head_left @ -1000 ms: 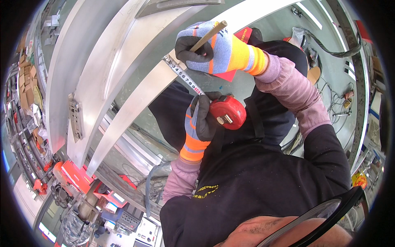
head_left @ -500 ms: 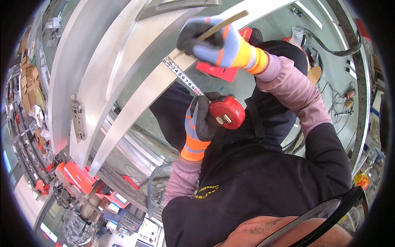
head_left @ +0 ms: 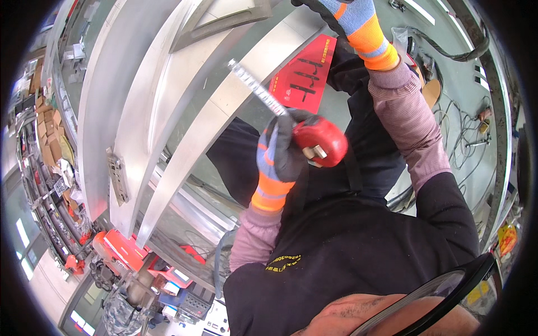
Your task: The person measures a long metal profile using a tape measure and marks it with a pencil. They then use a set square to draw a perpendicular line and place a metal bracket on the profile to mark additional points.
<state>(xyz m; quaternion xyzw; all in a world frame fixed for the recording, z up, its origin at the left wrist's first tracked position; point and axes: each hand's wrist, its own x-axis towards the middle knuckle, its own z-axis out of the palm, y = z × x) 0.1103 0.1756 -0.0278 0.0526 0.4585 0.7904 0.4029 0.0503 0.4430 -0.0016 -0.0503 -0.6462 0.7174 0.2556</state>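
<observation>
In my left hand [head_left: 278,154], gloved in grey, blue and orange, is a red tape measure [head_left: 324,139]. Its white blade [head_left: 258,88] sticks out toward the upper left, slightly blurred, its free end over a long curved metal strip [head_left: 193,131]. I cannot tell whether blade and strip touch. My right hand [head_left: 358,25], in a matching glove, is raised at the top edge of the view, beyond the strip's upper part. The picture's edge cuts off most of its fingers, and whatever they hold is hidden.
Further curved metal pieces [head_left: 95,129] lie to the left, with a grey angled metal frame [head_left: 224,24] across their upper end. A red flat sheet or box [head_left: 302,81] with dark strokes lies beyond my tape measure. Cables [head_left: 462,131] cover floor at right; red tool cases [head_left: 126,252] stand lower left.
My right hand, which held a thin tan stick near the blade's end, has moved up and away to the top edge. My left hand and the tape measure have shifted slightly right and down.
</observation>
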